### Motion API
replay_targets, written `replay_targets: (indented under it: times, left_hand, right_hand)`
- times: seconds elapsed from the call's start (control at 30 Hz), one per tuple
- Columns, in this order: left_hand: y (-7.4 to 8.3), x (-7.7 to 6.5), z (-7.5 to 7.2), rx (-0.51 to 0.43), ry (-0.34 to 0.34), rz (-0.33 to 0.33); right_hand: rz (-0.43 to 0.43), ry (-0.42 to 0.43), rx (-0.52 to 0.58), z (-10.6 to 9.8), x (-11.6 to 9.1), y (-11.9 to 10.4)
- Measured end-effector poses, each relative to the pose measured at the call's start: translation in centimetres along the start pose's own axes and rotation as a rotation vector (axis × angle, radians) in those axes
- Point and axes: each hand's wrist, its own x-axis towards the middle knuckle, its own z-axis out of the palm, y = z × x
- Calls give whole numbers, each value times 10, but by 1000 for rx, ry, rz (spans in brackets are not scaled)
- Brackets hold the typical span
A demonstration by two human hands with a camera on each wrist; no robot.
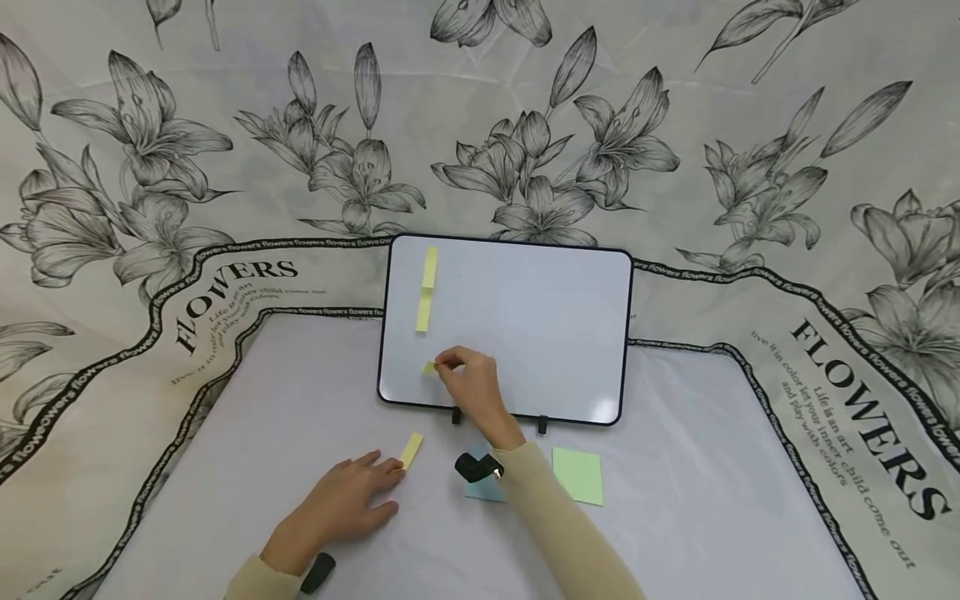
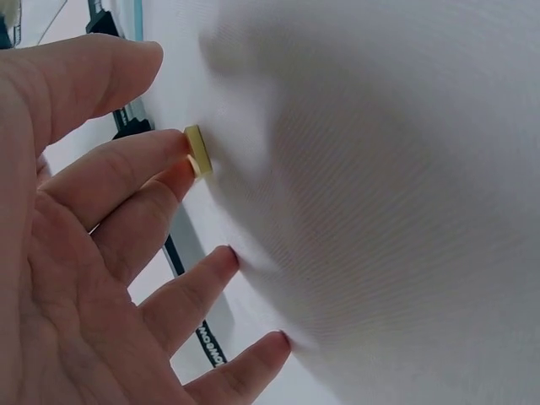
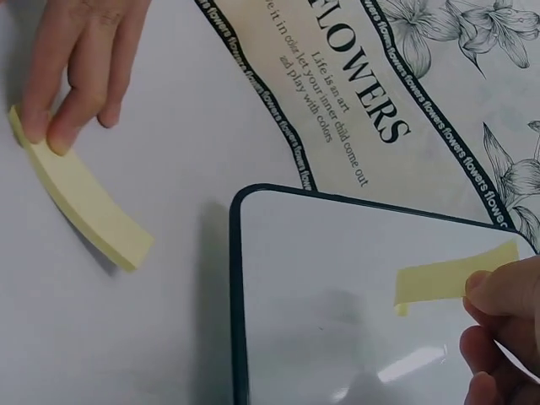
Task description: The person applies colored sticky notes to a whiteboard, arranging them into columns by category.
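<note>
One whiteboard (image 1: 540,333) stands at the far side, with two yellow strips (image 1: 429,267) on its left part, end to end. The right hand (image 1: 477,387) pinches a third strip (image 3: 426,283) between thumb and finger at the board's lower left. The left hand (image 1: 347,500), fingers spread and nearly straight, touches the near end of one yellow pad (image 1: 412,450). One green square (image 1: 577,477) and one blue square (image 1: 484,492) lie to the right, the blue partly hidden by the sleeve (image 1: 562,517).

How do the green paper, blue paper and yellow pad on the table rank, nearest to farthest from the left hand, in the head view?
1. Yellow pad: touched by the left hand.
2. Blue paper: to the right, partly hidden.
3. Green paper: farther right.
</note>
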Motion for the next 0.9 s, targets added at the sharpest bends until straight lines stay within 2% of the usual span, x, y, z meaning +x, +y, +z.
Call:
replay_targets:
  times: [0.2, 0.57, 0.7, 0.9]
  left_hand:
    - [0, -2, 0, -13, 10, 4]
    - [-1, -1, -1, -9, -6, -1]
    - [-1, -1, -2, -25, -21, -12]
    - [-1, 0, -3, -31, -28, -14]
  right_hand:
    - [-32, 15, -27, -1, 21, -2]
    - [-116, -39, -131, -1, 46, -11]
    - [-112, -72, -197, 0, 51, -14]
    - [-117, -98, -228, 3, 50, -13]
